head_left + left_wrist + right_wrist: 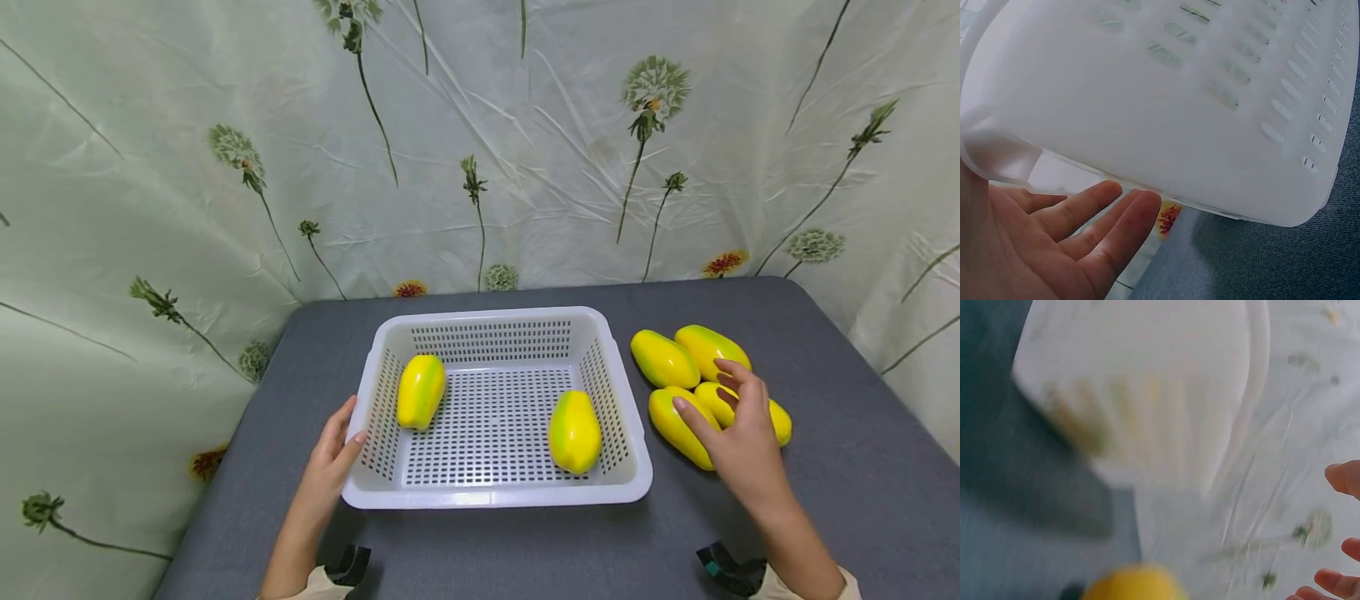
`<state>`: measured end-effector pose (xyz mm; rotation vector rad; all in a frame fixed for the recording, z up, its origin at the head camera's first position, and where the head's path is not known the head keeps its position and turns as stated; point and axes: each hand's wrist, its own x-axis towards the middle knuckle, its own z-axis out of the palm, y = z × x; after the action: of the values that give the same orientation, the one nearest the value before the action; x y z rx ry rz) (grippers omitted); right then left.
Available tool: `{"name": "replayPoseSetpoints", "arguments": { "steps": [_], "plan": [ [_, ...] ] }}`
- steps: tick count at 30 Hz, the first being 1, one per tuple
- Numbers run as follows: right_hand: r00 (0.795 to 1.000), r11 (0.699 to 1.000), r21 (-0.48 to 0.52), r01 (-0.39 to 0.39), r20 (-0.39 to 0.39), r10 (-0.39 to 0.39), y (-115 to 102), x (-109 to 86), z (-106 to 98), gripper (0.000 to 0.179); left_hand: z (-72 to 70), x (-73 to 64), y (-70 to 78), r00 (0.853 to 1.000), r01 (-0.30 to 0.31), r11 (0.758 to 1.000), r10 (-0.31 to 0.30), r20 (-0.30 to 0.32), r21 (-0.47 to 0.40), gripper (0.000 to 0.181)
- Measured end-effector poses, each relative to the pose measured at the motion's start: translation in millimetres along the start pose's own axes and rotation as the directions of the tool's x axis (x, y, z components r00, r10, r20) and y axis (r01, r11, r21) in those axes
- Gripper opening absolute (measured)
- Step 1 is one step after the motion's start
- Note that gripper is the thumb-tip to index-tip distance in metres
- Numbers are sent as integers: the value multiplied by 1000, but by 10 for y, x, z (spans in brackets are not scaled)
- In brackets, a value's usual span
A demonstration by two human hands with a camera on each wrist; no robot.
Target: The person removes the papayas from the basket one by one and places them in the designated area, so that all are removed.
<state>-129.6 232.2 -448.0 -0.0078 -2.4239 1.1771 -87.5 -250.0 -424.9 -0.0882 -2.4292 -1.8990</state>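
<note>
A light grey plastic basket (495,498) with slotted walls holds two yellow-green papayas, one papaya (422,392) at its left side and another papaya (574,433) at its right. My left hand (330,450) rests at the left rim, thumb over the edge. In the left wrist view its fingers (1125,225) lie nearly straight below the rim, beside the outer wall. My right hand (742,437) hovers over several papayas (678,427) grouped right of the basket, thumb and fingers spread with nothing between them. It partly hides the rearward and rightmost papayas of that group.
Dark grey cloth covers the table (480,558). A pale curtain (555,125) with printed dandelions hangs behind and along the sides. The basket's right wall stands between the loose papayas and the inside of the basket.
</note>
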Motion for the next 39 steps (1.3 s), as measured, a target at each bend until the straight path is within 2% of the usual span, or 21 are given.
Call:
{"name": "replayPoseSetpoints", "arguments": {
  "steps": [3, 5, 7, 10, 13, 17, 27, 33, 39],
  "plan": [
    [995, 997, 57, 53, 78, -58, -658, -53, -19, 73, 6, 5, -3, 1000, 5, 1000, -5, -2, -1, 59],
    [987, 994, 84, 76, 138, -87, -1003, -83, -5, 72, 7, 7, -6, 1000, 10, 1000, -10, -4, 0, 59],
    [974, 990, 79, 113, 189, -127, -1098, -87, 83, 72, 7, 4, -2, 1000, 11, 1000, -11, -4, 1, 59],
    [943, 989, 71, 129, 299, -144, -1219, -80, 228, 71, 5, 0, 6, 1000, 6, 1000, -6, -4, 3, 59],
    [908, 992, 33, 122, 399, -125, -1314, -65, 372, 70, 5, -3, 13, 1000, -2, 1000, 2, -2, 7, 58],
    [875, 991, -51, 124, 477, -85, -1390, -47, 531, 69, 12, -1, 19, 1000, 0, 1000, 0, 0, 15, 59],
    [836, 964, -211, 162, 548, -21, -1380, -52, 737, 76, 17, -5, 19, 1000, 9, 1000, -9, -2, 25, 59],
    [798, 965, -234, 118, 601, 48, -1356, -40, 797, 83, 15, -10, 29, 1000, 15, 1000, -15, -3, 19, 59],
    [749, 972, -206, 117, 660, 50, -1334, -34, 808, 85, 10, -14, 35, 1000, 11, 1000, -11, -2, 21, 59]
  ]
}}
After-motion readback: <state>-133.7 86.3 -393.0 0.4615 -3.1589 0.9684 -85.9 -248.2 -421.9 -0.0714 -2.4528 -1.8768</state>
